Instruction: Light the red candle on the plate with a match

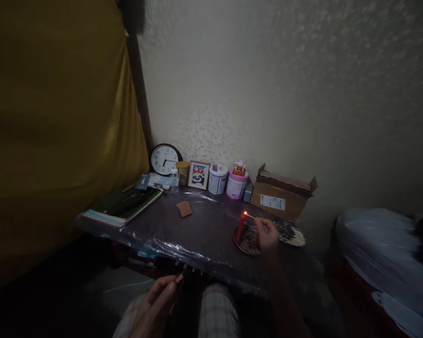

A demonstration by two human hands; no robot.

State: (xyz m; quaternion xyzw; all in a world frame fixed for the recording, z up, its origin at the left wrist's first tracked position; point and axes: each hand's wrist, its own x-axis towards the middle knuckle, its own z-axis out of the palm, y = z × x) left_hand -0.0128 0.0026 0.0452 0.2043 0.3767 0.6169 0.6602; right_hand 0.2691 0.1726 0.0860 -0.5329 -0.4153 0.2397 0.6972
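Note:
A red candle (241,228) stands upright on a small dark plate (237,245) near the table's right side. At its top glows a small flame. My right hand (267,234) pinches a thin matchstick (250,216), whose tip meets the flame at the wick; I cannot tell whether match, wick or both are burning. Dark bits lie on the plate beside the candle. Low in front of the table, my left hand (158,300) is closed on a small brown matchbox (179,278), mostly hidden by the fingers.
Several sticks with dark ends (292,234) lie right of the plate. A cardboard box (278,195), pink tin (237,184), white tin (217,180), framed panda picture (199,175) and clock (165,159) line the wall. Flat brown pieces (184,209) and books (123,206) lie leftward.

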